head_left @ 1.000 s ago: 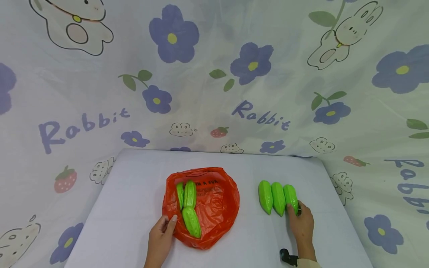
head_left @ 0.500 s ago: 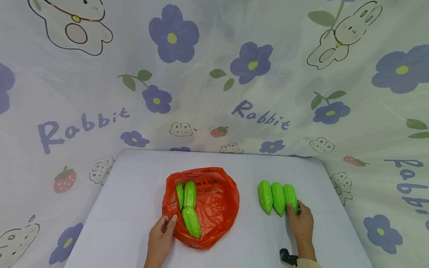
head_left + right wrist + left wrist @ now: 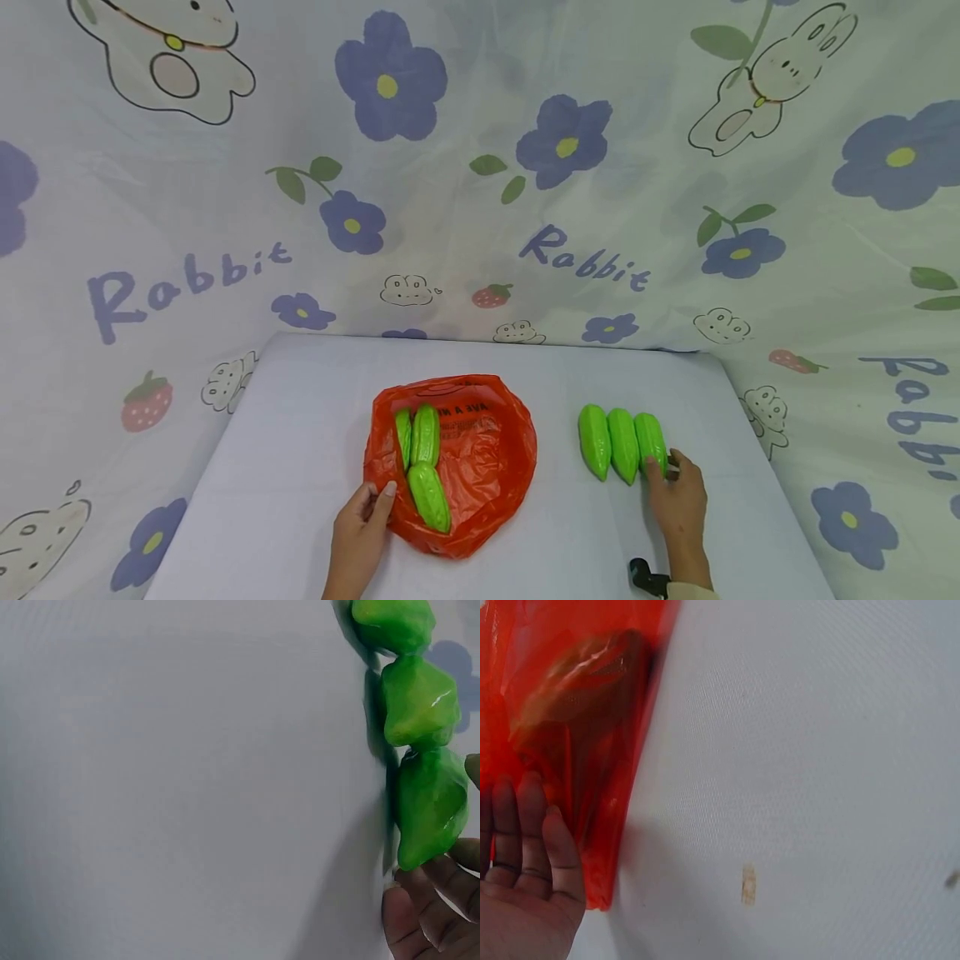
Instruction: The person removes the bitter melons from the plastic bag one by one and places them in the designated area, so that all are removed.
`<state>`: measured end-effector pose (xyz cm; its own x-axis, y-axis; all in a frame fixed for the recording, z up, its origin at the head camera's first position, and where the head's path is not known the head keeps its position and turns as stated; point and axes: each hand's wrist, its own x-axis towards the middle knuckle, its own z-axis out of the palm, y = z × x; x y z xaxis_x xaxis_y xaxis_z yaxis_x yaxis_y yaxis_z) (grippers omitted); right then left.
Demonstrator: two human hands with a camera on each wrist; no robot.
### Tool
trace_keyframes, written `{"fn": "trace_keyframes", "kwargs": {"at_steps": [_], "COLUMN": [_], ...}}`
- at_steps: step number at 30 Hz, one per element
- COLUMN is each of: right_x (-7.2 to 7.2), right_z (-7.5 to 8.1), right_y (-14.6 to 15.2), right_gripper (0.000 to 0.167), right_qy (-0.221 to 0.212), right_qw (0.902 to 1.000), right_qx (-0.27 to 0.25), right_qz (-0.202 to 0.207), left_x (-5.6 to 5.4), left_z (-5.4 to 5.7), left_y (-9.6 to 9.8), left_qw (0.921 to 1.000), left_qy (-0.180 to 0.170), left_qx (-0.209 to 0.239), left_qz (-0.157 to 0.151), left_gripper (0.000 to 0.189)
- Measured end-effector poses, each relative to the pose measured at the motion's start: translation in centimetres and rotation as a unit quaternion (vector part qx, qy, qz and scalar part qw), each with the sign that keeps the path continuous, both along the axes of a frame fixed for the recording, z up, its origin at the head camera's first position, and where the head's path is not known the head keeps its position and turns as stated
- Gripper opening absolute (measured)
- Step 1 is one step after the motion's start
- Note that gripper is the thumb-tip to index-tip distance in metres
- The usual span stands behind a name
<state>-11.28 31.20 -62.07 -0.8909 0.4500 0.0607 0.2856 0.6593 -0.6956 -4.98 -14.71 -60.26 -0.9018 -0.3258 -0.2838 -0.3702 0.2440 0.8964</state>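
My left hand (image 3: 362,529) pinches the near left rim of a red plastic bag (image 3: 487,492), thumb over the edge. In the left wrist view its fingers (image 3: 534,840) lie along the bag's outside. Three glossy green ridged fruits, like star fruit, show inside the bag, including the nearest green fruit (image 3: 429,498). To the right, three more lie side by side in a row. My right hand (image 3: 677,496) is at the near end of the rightmost green fruit (image 3: 650,437), thumb and fingers loosely around it. In the right wrist view its fingers (image 3: 442,900) touch that fruit's side.
Left of it in the row lie the middle green fruit (image 3: 622,442) and the leftmost green fruit (image 3: 594,442). All stand on a white table (image 3: 300,417). A printed curtain (image 3: 450,208) hangs behind. A small black device (image 3: 647,577) sits at the right wrist.
My right hand has shifted slightly right, and its fingers have loosened from the rightmost green fruit. The left hand, the bag and the fruits stay where they were.
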Motion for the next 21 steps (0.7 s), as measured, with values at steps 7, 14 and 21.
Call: {"fn": "trace_keyframes", "kwargs": {"at_steps": [7, 14, 21], "right_x": [0.2, 0.1, -0.2], "right_z": [0.6, 1.3, 2.8], "right_y": [-0.3, -0.8, -1.5], "right_gripper": [0.06, 0.053, 0.051], "right_qy": [0.007, 0.048, 0.11], "right_qw": [0.9999, 0.9983, 0.9937], "right_qx": [0.012, 0.028, 0.017], "right_qz": [-0.001, -0.018, -0.02], "left_x": [-0.1, -0.1, -0.1], "left_z": [-0.1, -0.1, 0.0], "left_y": [0.1, 0.0, 0.1], "left_qw": [1.0, 1.0, 1.0], "left_qy": [-0.003, 0.002, 0.009], "left_qx": [0.001, 0.002, 0.002], "left_qz": [0.0, 0.0, 0.002], "left_gripper": [0.046, 0.045, 0.044]}}
